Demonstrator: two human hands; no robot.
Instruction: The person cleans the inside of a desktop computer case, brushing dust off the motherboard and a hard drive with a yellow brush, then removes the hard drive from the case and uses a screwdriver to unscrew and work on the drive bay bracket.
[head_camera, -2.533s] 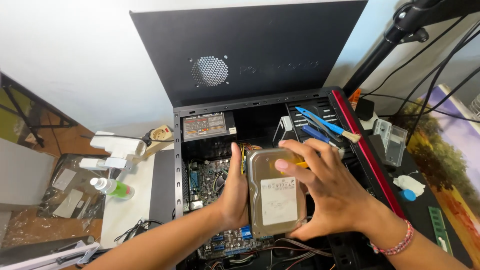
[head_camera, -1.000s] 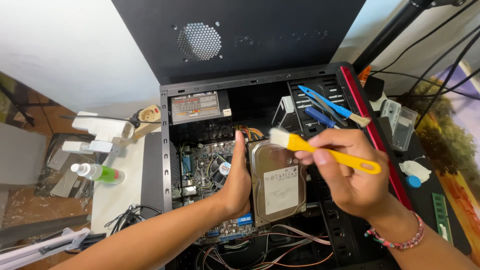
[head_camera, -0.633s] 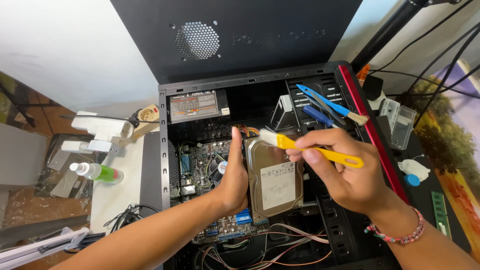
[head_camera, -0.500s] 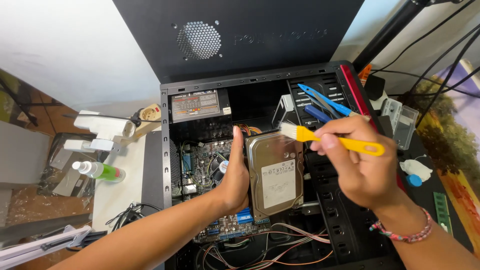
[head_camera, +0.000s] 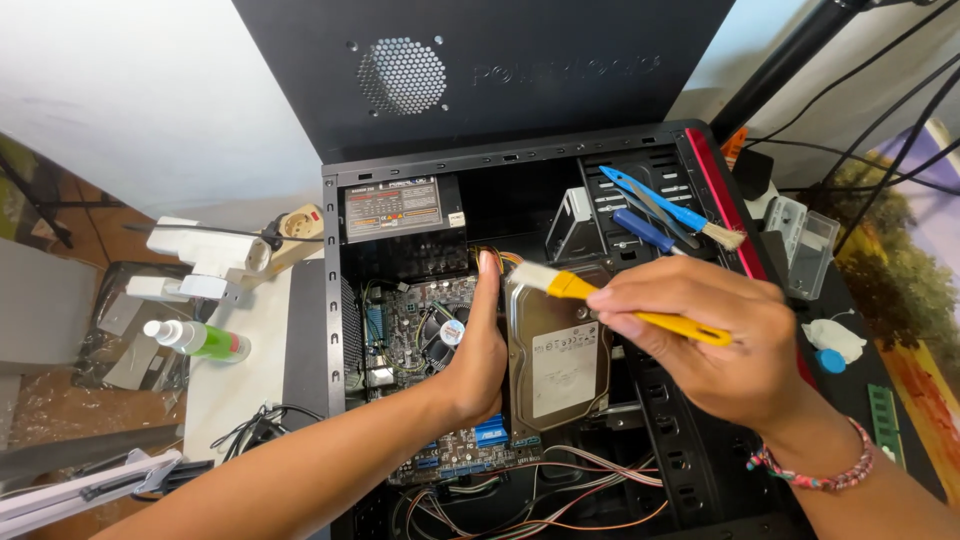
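My left hand (head_camera: 480, 350) grips a silver hard drive (head_camera: 557, 355) by its left edge and holds it upright over the open black computer case (head_camera: 335, 330). My right hand (head_camera: 715, 340) holds a yellow-handled brush (head_camera: 610, 300), its pale bristles touching the drive's top left corner. Under the drive lie the motherboard (head_camera: 420, 330) with its fan, and loose cables at the case's near end.
A blue-handled brush (head_camera: 680, 212) and a blue tool lie on the drive bays at the back right. The power supply (head_camera: 395, 210) sits at the back left. On the white table to the left are a green spray bottle (head_camera: 200, 340) and a power strip (head_camera: 225, 250).
The brush has swept back left across the top of the drive, from its right corner to its left corner. My left hand keeps the drive steady.
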